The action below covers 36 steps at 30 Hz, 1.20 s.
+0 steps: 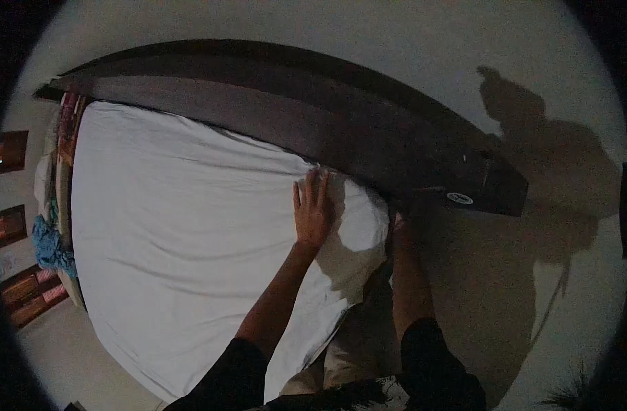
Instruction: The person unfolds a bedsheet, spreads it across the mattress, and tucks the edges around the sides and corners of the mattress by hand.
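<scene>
A white sheet covers a mattress, with soft creases running across it. My left hand lies on the sheet near the headboard edge, fingers stretched out and somewhat apart. Beside the mattress corner, my right hand reaches into the dark gap by the headboard. Its fingers are hidden there, so whether it grips the sheet or mattress cannot be seen. The dark brown headboard runs along the far side of the bed against the wall.
A round white sticker marks the headboard's right end. My shadow falls on the wall at right. Bunched blue cloth hangs beyond the bed's left side, near wooden shutters. My legs stand close to the bed.
</scene>
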Each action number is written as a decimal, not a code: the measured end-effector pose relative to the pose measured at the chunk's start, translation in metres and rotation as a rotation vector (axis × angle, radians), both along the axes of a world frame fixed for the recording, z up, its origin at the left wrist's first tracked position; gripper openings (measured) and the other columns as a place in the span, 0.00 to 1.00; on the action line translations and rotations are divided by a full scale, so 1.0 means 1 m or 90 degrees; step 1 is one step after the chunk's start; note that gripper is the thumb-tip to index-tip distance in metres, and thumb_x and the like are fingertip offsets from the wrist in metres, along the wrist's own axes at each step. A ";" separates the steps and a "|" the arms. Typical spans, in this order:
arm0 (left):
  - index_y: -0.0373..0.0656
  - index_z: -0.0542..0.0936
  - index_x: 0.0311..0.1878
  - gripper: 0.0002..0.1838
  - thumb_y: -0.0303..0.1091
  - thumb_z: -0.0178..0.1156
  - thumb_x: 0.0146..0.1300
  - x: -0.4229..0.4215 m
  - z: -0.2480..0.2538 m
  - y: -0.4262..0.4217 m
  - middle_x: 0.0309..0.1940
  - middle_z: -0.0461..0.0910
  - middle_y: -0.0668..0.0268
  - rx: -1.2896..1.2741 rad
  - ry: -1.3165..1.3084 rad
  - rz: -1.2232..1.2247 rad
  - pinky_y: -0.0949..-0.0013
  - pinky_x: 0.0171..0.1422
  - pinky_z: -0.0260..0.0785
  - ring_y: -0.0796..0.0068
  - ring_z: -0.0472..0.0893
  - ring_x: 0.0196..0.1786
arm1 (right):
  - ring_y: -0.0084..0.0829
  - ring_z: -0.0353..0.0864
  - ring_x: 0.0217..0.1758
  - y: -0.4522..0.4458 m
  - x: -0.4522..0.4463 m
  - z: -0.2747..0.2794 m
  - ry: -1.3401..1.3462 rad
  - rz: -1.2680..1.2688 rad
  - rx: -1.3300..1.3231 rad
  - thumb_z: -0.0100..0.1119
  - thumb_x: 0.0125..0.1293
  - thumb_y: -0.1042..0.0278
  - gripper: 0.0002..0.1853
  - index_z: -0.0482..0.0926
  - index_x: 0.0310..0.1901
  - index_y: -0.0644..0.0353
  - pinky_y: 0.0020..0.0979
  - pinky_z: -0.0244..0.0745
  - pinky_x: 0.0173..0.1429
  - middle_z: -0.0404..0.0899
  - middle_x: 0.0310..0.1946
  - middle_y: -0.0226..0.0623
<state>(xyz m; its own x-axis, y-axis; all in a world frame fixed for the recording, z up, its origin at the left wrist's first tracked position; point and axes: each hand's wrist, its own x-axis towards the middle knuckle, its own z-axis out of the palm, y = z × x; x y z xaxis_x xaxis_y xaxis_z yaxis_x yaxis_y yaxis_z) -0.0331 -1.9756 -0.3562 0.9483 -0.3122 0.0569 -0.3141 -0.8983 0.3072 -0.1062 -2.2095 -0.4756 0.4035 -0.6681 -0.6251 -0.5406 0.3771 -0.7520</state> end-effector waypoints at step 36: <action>0.38 0.73 0.49 0.24 0.48 0.56 0.58 -0.284 0.023 0.038 0.49 0.71 0.54 0.007 0.231 -0.083 0.54 0.54 0.60 0.56 0.69 0.53 | 0.41 0.72 0.51 0.095 -0.125 0.050 0.077 0.129 -0.131 0.47 0.68 0.55 0.20 0.72 0.51 0.64 0.37 0.65 0.56 0.73 0.48 0.48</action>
<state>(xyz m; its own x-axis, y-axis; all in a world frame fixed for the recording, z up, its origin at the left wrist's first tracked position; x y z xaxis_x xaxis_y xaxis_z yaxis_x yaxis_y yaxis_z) -0.3172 -1.9372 -0.3334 0.8580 -0.4308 -0.2796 -0.2990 -0.8616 0.4102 -0.2315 -2.1145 -0.4257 0.4729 -0.6987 -0.5368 -0.6790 0.0993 -0.7274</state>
